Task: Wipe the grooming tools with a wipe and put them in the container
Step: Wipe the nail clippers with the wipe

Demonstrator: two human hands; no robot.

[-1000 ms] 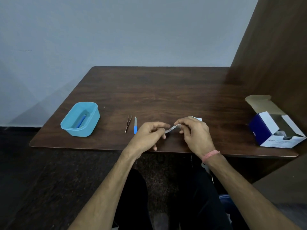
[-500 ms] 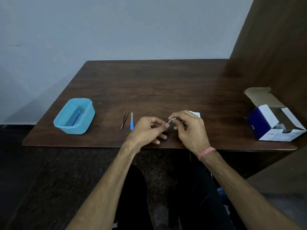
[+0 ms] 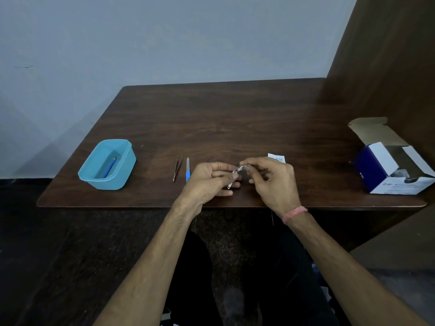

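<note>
My left hand (image 3: 209,182) pinches a small metal nail clipper (image 3: 231,183) near the table's front edge. My right hand (image 3: 274,182) pinches a small white wipe (image 3: 242,167) against the clipper's upper end. To their left, tweezers (image 3: 178,167) and a blue-handled nail file (image 3: 187,172) lie side by side on the table. Further left stands the light blue container (image 3: 128,158), with a blue tool (image 3: 109,167) inside it.
A torn white wipe packet (image 3: 276,158) lies just behind my right hand. An open blue and white box (image 3: 376,168) sits at the table's right end, beside a brown wall panel (image 3: 388,67). The dark wooden table (image 3: 235,118) ends just before my wrists.
The clipper has turned from lying level between my hands to hanging downward from my left fingers, and both hands have drawn closer together.
</note>
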